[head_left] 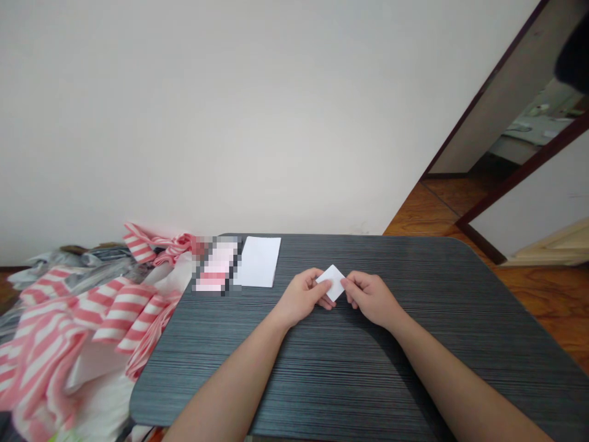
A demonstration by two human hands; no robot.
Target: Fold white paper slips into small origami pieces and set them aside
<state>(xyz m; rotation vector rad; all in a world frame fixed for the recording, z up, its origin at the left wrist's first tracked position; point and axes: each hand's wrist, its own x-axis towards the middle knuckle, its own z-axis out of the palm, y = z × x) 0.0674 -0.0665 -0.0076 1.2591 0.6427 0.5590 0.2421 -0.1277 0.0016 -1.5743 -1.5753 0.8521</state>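
Forearms (pixel 257 356), two, bare: reach in from the near side over a dark, streaked worktop (pixel 317 380).

Left hand (pixel 301 298): thumb laid on top, fingers curled beneath, paper pinched between.

Right hand (pixel 375 299): thumb and fingertip closed on the right-hand corner of the same piece.

Small white paper (pixel 335 276), one, turned cornerwise: held between both hands, above the worktop's far half. Risks, as judged: a skewed edge, from uneven pull by the two pinches; a bent or torn corner, from too hard a right-hand grip; a drop, from both thumbs easing together.

Larger white paper (pixel 260 261), rectangular: lies flat, beyond and left of the hands. Could slide if brushed by the left knuckles.

Pixelated item (pixel 216 264), pink and white: just beside it, at the worktop's left edge; identity not to be told. Could fall towards the striped cloth heap (pixel 124 313), if nudged leftward.

Pale wall (pixel 276 110): stands behind.
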